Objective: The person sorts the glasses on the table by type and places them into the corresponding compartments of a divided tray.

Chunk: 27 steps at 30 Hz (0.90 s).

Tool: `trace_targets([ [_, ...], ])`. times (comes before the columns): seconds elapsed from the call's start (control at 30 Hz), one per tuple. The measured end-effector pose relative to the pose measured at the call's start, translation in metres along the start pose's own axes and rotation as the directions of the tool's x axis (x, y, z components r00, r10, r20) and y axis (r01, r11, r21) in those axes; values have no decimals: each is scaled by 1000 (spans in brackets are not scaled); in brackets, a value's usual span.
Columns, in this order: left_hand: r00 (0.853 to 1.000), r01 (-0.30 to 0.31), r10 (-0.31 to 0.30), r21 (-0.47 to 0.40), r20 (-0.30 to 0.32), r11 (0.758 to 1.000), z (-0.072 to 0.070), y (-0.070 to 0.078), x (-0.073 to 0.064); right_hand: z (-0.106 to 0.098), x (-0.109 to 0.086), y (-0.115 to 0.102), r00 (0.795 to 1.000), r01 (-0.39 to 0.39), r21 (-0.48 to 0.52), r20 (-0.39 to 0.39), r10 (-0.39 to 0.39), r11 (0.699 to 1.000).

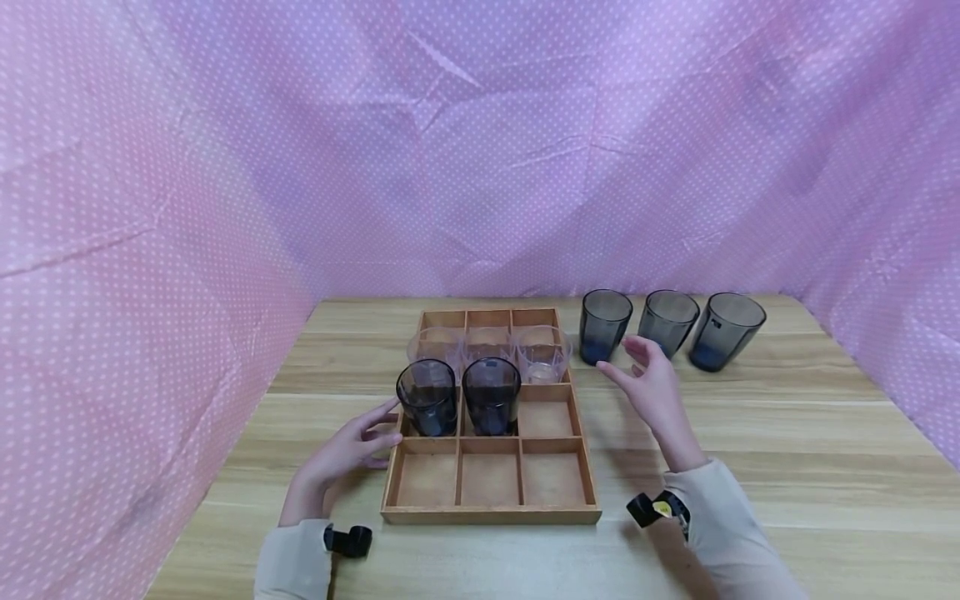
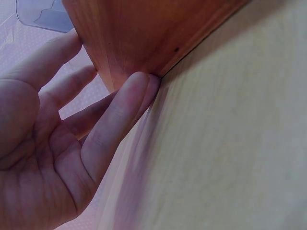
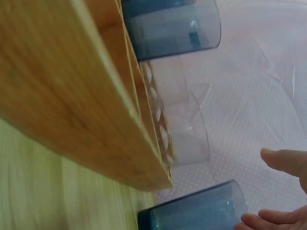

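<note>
A wooden compartment tray [image 1: 491,517] lies on the table. Two dark tinted glasses, one at the left [image 1: 426,400] and one in the middle [image 1: 491,398], stand in its third row from the back. Behind them, three clear glasses [image 1: 542,354] fill another row. My left hand [image 1: 348,450] rests its fingertips against the tray's left wall [image 2: 129,38], fingers extended. My right hand [image 1: 656,396], thumb and fingers spread, is beside a dark glass [image 1: 603,325] right of the tray. In the right wrist view, fingertips lie close to that glass [image 3: 196,208]; contact is unclear.
Two more dark glasses, one in the middle [image 1: 667,317] and one at the far right [image 1: 723,329], stand along the back right of the wooden table [image 1: 810,433]. A pink polka-dot cloth [image 1: 480,183] hangs behind and at both sides.
</note>
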State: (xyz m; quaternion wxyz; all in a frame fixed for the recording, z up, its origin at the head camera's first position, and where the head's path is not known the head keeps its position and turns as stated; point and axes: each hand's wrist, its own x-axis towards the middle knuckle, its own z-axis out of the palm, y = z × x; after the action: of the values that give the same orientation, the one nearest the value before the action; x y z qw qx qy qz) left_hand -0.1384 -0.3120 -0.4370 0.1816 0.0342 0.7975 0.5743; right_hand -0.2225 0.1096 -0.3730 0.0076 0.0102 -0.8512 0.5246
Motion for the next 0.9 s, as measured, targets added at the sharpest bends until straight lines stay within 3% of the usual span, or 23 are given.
trace_targets([
  [0.3,1000,3,-3,-4,-5,1000,1,2,-1,-2,15,5,998,-1,-22,-68,0,1000],
  [0.5,1000,-19,19,15,12,1000,1,2,-2,-1,25,7,997,-10,-31,-78,8,999],
  [0.77,1000,-27,27,14,11,1000,0,4,-2,2,45,7,993,-17,-133,-118,2,991],
  [0.9,999,-28,27,11,16,1000,-1,4,-3,3,56,8,994,-22,-119,-113,8,993],
])
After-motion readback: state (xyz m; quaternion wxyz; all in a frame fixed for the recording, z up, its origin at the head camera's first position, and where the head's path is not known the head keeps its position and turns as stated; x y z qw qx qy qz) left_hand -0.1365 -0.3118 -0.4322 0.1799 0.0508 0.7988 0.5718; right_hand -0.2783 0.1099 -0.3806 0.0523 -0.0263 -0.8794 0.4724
